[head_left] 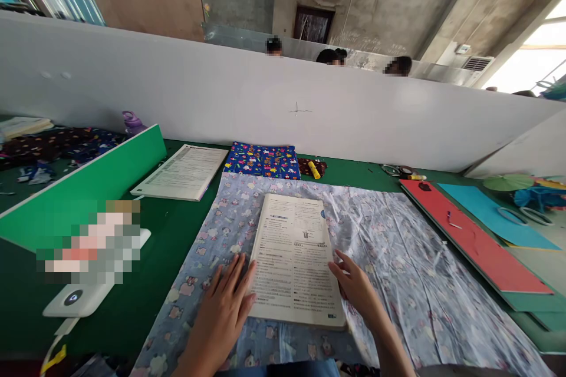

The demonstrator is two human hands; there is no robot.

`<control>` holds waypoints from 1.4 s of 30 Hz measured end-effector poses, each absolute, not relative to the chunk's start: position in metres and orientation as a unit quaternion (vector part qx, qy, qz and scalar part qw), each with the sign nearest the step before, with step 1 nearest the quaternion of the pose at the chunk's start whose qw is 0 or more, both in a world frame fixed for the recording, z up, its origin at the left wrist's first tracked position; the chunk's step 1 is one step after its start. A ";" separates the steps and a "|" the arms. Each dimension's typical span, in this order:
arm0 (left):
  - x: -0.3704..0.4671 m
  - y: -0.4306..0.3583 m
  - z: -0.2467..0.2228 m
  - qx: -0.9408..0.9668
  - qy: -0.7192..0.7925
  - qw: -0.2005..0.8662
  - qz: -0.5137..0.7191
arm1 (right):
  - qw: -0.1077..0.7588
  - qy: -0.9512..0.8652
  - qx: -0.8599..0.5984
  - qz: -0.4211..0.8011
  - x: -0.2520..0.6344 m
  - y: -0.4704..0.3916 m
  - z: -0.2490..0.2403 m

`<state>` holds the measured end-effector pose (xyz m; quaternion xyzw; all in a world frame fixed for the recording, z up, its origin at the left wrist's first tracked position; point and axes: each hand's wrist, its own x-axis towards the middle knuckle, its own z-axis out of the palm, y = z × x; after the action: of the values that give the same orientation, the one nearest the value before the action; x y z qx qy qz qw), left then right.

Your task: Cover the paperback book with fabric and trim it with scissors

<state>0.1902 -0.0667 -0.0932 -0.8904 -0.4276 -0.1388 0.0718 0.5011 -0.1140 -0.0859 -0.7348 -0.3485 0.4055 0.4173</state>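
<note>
A thick paperbound book [294, 271] with printed text and small diagrams lies face up on a pale blue patterned cloth [389, 247]. Flat beside its left edge is my left hand [227, 300], fingers stretched and slightly spread, the thumb touching the book's side. My right hand [354, 285] is at the opposite edge, fingertips against the pages and fingers apart; its lower fingers are partly hidden. Beyond the book sits a folded dark blue patterned cloth [263, 160].
Left are another printed book [183, 172], a green divider [88, 182] and a white device [75, 300], partly pixelated. A yellow glue stick [314, 169] lies at the back. Red board [477, 235] and blue sheet [499, 215] lie right. A white partition [198, 94] stands behind; heads show beyond.
</note>
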 end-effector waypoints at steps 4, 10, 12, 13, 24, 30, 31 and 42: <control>0.191 -0.067 -0.094 -0.889 -0.431 0.055 -0.144 | 0.398 -0.348 -0.708 0.468 0.497 -0.108 -0.074; 0.191 -0.067 -0.092 -0.889 -0.430 0.039 -0.152 | 0.428 -0.354 -0.667 0.497 0.495 -0.108 -0.079; 0.191 -0.067 -0.091 -0.890 -0.429 0.043 -0.149 | 0.455 -0.364 -0.644 0.495 0.495 -0.110 -0.084; 0.191 -0.068 -0.091 -0.890 -0.430 0.045 -0.146 | 0.468 -0.369 -0.633 0.493 0.495 -0.111 -0.084; 0.191 -0.067 -0.089 -0.882 -0.446 0.022 -0.151 | 0.367 -0.638 -0.651 0.184 0.519 -0.058 0.094; 0.186 -0.072 -0.082 -0.833 -0.503 -0.110 -0.201 | 0.092 -0.867 -0.460 -0.167 0.488 -0.031 0.067; 0.186 -0.073 -0.080 -0.810 -0.525 -0.139 -0.221 | 0.065 -0.892 -0.402 -0.198 0.486 -0.030 0.048; 0.186 -0.074 -0.079 -0.721 -0.588 -0.234 -0.283 | 0.084 -0.923 -0.350 -0.140 0.507 -0.052 -0.058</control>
<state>0.1862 -0.0740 -0.0791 -0.7211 -0.5879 -0.2827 -0.2335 0.5067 -0.0522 -0.0578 -0.3497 -0.9225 -0.1400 0.0841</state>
